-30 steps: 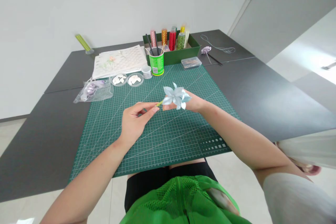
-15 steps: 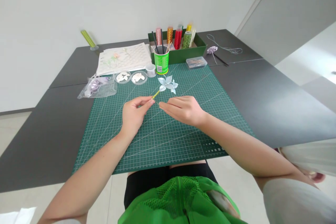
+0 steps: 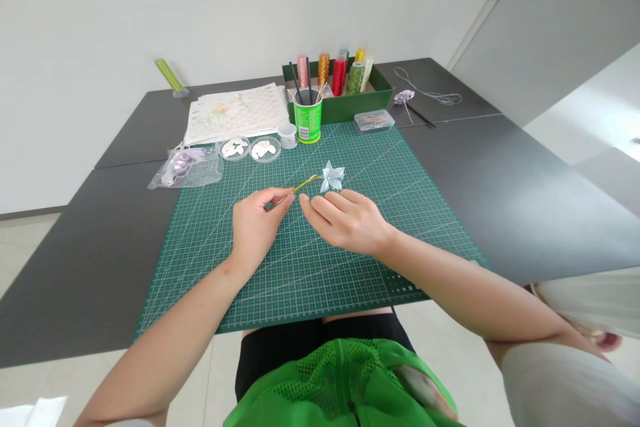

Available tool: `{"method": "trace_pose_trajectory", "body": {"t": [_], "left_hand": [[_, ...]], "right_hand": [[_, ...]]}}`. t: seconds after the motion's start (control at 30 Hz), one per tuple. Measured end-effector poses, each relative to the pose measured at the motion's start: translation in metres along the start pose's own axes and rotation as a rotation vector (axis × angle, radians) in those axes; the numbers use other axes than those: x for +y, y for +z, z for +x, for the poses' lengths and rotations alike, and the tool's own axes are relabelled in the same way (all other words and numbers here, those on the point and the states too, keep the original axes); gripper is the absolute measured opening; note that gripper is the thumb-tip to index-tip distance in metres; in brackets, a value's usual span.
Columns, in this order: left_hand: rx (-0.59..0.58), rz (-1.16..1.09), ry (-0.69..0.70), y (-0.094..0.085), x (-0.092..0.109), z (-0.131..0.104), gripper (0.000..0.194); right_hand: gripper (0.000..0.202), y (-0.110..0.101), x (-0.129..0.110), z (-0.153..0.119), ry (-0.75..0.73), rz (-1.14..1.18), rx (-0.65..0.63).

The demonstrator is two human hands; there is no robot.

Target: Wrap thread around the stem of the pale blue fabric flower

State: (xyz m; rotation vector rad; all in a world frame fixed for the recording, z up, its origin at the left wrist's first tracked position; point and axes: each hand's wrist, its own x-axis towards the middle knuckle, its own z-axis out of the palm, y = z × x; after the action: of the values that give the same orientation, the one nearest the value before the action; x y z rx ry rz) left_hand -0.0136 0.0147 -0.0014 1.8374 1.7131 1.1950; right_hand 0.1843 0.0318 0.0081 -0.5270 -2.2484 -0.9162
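My left hand [image 3: 257,223] pinches the lower part of a thin yellow-green stem [image 3: 306,183] between thumb and fingertips. At the stem's upper right end is a pale blue flower [image 3: 332,177] with pointed petals, above the green cutting mat [image 3: 310,280]. My right hand [image 3: 345,219] is just right of the left one and below the flower, its fingers curled together. Whether it holds anything between thumb and fingers is too small to make out. The two hands are slightly apart.
Behind the mat stand a green cup [image 3: 308,121] with sticks and a green box [image 3: 355,104] of thread spools. Two petal dishes [image 3: 265,149], a plastic bag [image 3: 193,167] and papers [image 3: 235,113] lie left. A clear case [image 3: 374,121] sits right.
The flower has turned and shifted down to the right, now showing one bloom instead of two. My right hand has moved slightly down, with its fingers more curled.
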Motion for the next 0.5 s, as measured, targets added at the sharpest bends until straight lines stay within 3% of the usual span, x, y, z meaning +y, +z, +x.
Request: {"method": "trace_pose_trajectory", "body": {"t": [0.13, 0.5], "left_hand": [[0.023, 0.138, 0.172, -0.001, 0.0, -0.003, 0.016], [0.027, 0.326, 0.476, 0.002, 0.001, -0.01, 0.016]], "right_hand": [[0.022, -0.003, 0.0, 0.005, 0.058, -0.012, 0.018], [0.024, -0.001, 0.013, -0.001, 0.285, 0.174, -0.155]]}}
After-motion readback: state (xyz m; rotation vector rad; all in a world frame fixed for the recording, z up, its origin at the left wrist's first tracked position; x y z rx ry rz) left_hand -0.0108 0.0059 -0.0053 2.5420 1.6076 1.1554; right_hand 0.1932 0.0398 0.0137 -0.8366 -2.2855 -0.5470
